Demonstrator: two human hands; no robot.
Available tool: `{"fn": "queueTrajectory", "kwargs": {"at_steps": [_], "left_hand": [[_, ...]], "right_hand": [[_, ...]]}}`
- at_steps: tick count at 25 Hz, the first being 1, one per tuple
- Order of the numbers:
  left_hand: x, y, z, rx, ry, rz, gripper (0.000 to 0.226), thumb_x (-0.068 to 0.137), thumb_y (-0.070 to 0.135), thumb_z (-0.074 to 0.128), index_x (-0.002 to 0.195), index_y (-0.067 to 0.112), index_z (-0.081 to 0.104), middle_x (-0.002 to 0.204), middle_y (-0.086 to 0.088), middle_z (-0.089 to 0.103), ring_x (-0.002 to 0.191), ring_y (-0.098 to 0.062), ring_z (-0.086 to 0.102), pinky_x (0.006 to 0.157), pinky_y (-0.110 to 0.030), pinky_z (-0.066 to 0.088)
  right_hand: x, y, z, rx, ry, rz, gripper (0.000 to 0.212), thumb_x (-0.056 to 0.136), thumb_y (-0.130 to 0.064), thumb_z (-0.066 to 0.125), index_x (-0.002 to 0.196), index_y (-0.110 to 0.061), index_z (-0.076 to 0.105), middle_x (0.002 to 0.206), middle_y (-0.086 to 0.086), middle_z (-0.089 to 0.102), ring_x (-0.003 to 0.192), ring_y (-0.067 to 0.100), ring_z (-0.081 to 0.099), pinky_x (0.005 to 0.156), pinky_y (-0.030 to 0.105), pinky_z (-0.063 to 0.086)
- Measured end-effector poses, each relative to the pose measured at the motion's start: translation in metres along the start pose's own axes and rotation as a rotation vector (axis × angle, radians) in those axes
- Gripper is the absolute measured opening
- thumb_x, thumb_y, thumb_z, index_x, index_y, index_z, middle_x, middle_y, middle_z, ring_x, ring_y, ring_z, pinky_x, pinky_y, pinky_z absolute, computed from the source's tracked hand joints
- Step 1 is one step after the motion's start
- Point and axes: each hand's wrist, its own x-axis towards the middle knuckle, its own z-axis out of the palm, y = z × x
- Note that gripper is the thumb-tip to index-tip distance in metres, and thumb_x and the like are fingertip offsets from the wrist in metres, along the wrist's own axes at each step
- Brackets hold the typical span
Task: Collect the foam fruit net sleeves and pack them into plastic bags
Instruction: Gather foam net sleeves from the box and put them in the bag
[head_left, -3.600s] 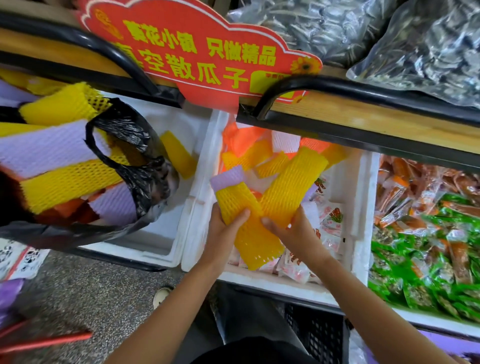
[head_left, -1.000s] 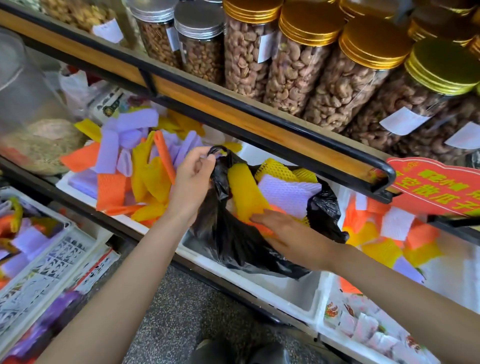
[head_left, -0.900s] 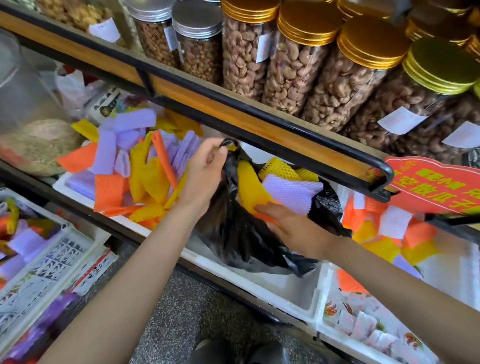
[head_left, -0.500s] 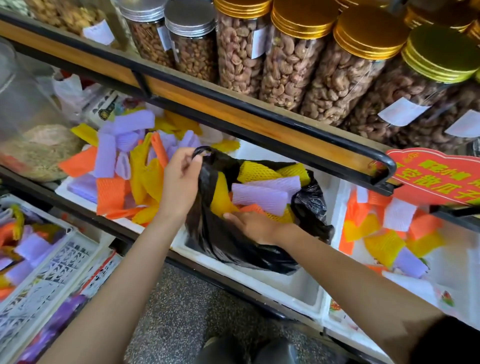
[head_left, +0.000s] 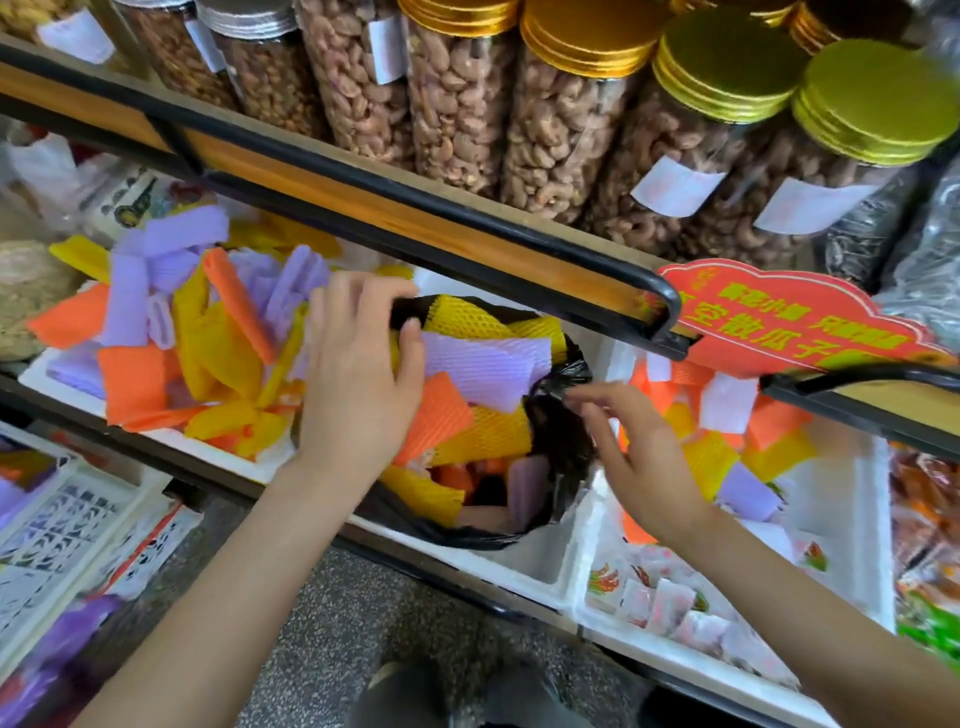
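Foam net sleeves (head_left: 483, 369) filled a black plastic bag (head_left: 561, 441) nearly to its mouth. We counted at least eight in it: four yellow, two purple and two orange. The bag sat in the middle foam box (head_left: 545, 566) of three white ones ranged along the lower shelf, pressed against that box's left wall.

The left hand (head_left: 358, 384) lay over the bag's left rim. Its fingers curled round the black plastic at the far edge and gripped it, and the thumb rested on the uppermost purple sleeve. The right hand (head_left: 639, 457) reached in from the right with fingers nearly straight, its fingertips at the bunched right edge of the bag. Blur kept us from telling whether they pinched the plastic or only touched it.

The left foam box (head_left: 270, 462) held a loose heap of sleeves (head_left: 223, 343) in the same three colours, too tangled for us to count. The right foam box (head_left: 841, 493) carried more sleeves toward its far edge and small snack packets (head_left: 670, 608) along its near edge.

On the shelf above, behind a black rail (head_left: 467, 208), stood a row of clear jars of nuts (head_left: 561, 130). We counted four gold lids in front and two silver lids at the left end. One red sign (head_left: 795, 322) hung at the rail's right end, and one white slotted crate (head_left: 67, 525) stood at the lower left.
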Motion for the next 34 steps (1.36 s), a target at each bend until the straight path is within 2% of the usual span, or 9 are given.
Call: {"fn": "queueTrajectory", "kwargs": {"at_steps": [4,9,13,19,23,26,29,32,34], "left_hand": [[-0.032,0.085,0.059,-0.153,-0.133,0.188,0.018,0.086,0.016,0.046,0.103,0.014,0.052,0.101,-0.010,0.053,0.095,-0.022,0.043,0.082,-0.034,0.034],[-0.107,0.146,0.192,-0.108,-0.585,0.294,0.027,0.084,0.018,0.042,0.104,0.012,0.059,0.108,-0.007,0.057,0.097,-0.023,0.052,0.080,-0.034,0.039],[-0.150,0.142,0.274,-0.038,-1.011,0.075,0.043,0.098,0.020,0.044,0.139,0.009,0.038,0.145,-0.009,0.036,0.132,-0.023,0.035,0.106,-0.033,0.028],[-0.203,0.128,0.350,0.069,-1.230,-0.069,0.066,0.098,0.033,0.046,0.151,0.014,0.011,0.159,-0.008,0.010,0.146,-0.025,0.011,0.117,-0.041,0.011],[-0.219,0.127,0.366,0.101,-1.128,-0.083,0.062,0.095,0.028,0.051,0.147,0.013,0.023,0.152,-0.009,0.027,0.140,-0.025,0.024,0.114,-0.038,0.018],[-0.224,0.127,0.365,0.156,-0.980,-0.092,0.046,0.095,0.018,0.050,0.139,0.011,0.037,0.134,-0.007,0.045,0.122,-0.023,0.043,0.099,-0.033,0.034],[-0.227,0.126,0.354,0.138,-0.949,-0.126,0.039,0.098,0.017,0.041,0.136,0.011,0.040,0.119,-0.004,0.056,0.102,-0.017,0.053,0.080,-0.025,0.038],[-0.227,0.128,0.336,-0.067,-0.857,-0.436,0.025,0.100,0.019,0.040,0.119,0.006,0.048,0.087,0.001,0.057,0.065,-0.004,0.049,0.056,-0.014,0.035],[-0.225,0.129,0.327,-0.230,-0.702,-0.651,0.022,0.101,0.020,0.040,0.115,0.005,0.048,0.086,-0.002,0.058,0.062,-0.005,0.052,0.053,-0.013,0.044]], "right_hand": [[-0.059,0.099,-0.040,-0.128,0.089,0.209,0.020,0.096,-0.020,0.044,0.107,-0.010,0.058,0.096,0.001,0.057,0.084,0.009,0.052,0.073,0.027,0.044],[-0.108,0.223,-0.063,-0.247,-0.136,0.539,0.034,0.089,-0.003,0.058,0.122,0.004,0.051,0.119,0.021,0.055,0.102,0.040,0.058,0.079,0.045,0.049],[-0.105,0.286,-0.065,-0.298,-0.287,0.714,0.056,0.089,-0.010,0.060,0.136,0.006,0.035,0.139,0.026,0.039,0.128,0.040,0.038,0.101,0.042,0.031],[-0.095,0.346,-0.051,-0.322,-0.377,0.784,0.084,0.090,-0.035,0.059,0.147,0.002,0.009,0.153,0.021,0.016,0.143,0.032,0.014,0.115,0.040,0.016],[-0.086,0.363,-0.042,-0.408,-0.381,0.850,0.099,0.084,-0.053,0.058,0.148,0.000,0.004,0.153,0.021,0.016,0.141,0.033,0.016,0.115,0.042,0.017],[-0.082,0.369,-0.037,-0.495,-0.396,0.864,0.094,0.078,-0.056,0.065,0.144,-0.004,0.022,0.145,0.018,0.031,0.134,0.033,0.029,0.109,0.042,0.027],[-0.082,0.368,-0.036,-0.395,-0.446,0.822,0.072,0.078,-0.046,0.070,0.133,-0.008,0.043,0.135,0.015,0.043,0.126,0.030,0.037,0.099,0.037,0.033],[-0.081,0.346,-0.047,-0.317,-0.310,0.645,0.051,0.082,-0.030,0.069,0.123,-0.008,0.050,0.122,0.015,0.052,0.112,0.033,0.048,0.088,0.036,0.040],[-0.078,0.330,-0.060,-0.345,-0.122,0.407,0.045,0.082,-0.029,0.067,0.118,-0.006,0.055,0.116,0.016,0.058,0.106,0.036,0.051,0.088,0.040,0.042]]}}
